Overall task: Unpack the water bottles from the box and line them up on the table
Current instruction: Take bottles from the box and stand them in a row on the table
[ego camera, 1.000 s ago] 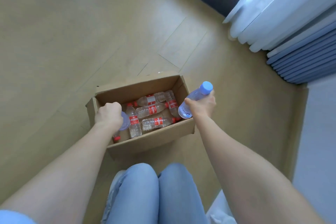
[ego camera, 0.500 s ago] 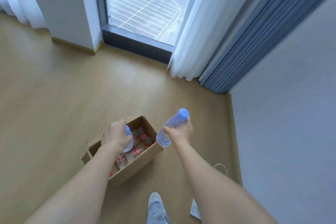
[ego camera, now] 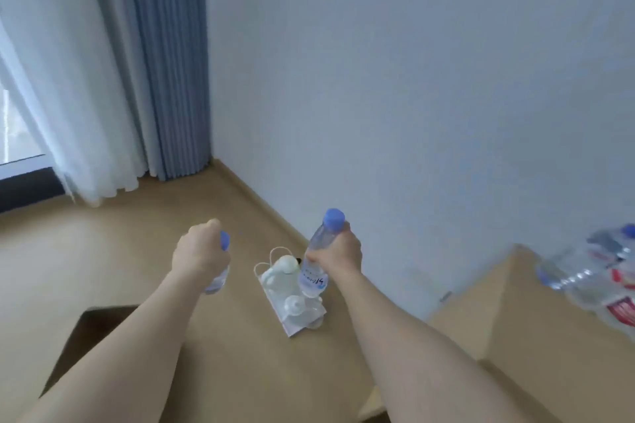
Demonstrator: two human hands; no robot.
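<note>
My right hand [ego camera: 338,251] grips a clear water bottle [ego camera: 318,263] with a blue cap, held upright in the air. My left hand [ego camera: 199,252] grips a second blue-capped bottle [ego camera: 220,273]; only its cap and base show past my fist. The cardboard box [ego camera: 82,336] lies on the floor at the lower left, mostly behind my left forearm, its inside dark. At the right edge a light wooden table [ego camera: 536,330] carries several blurred bottles [ego camera: 598,278] with blue caps and red labels.
White bags or packaging [ego camera: 292,299] lie on the wooden floor between my hands, near the wall. A blue curtain [ego camera: 165,62] and a sheer white curtain [ego camera: 62,96] hang at the back left beside a window. A plain wall [ego camera: 412,79] fills the right.
The view has swung up and to the right, away from the box toward the wall and table. Both hands have lifted their bottles out and carried them rightward.
</note>
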